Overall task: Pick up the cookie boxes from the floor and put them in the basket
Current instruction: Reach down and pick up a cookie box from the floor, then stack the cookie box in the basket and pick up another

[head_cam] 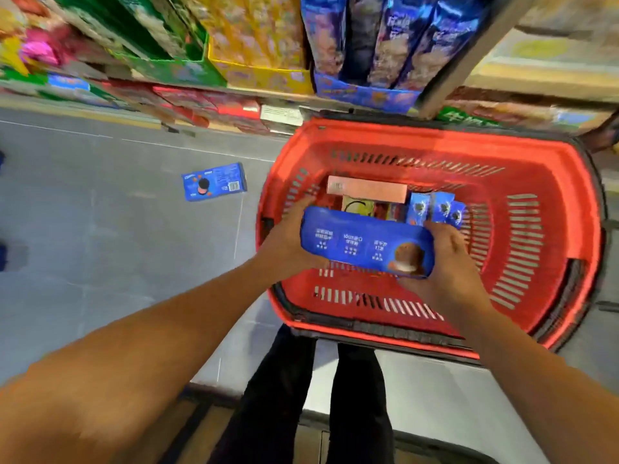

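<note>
The left hand and the right hand each clasp one end of a long blue cookie box, fingers curled round its short edges, holding it level above the inside of the red shopping basket. Beneath it, already in the basket, lie a pink box, a yellowish pack and several small blue cookie packs. One blue cookie box still lies flat on the grey floor, well apart from the basket, below the stocked shelves. By my reckoning the task is mostly done: this box needs releasing, then the floor one fetched.
</note>
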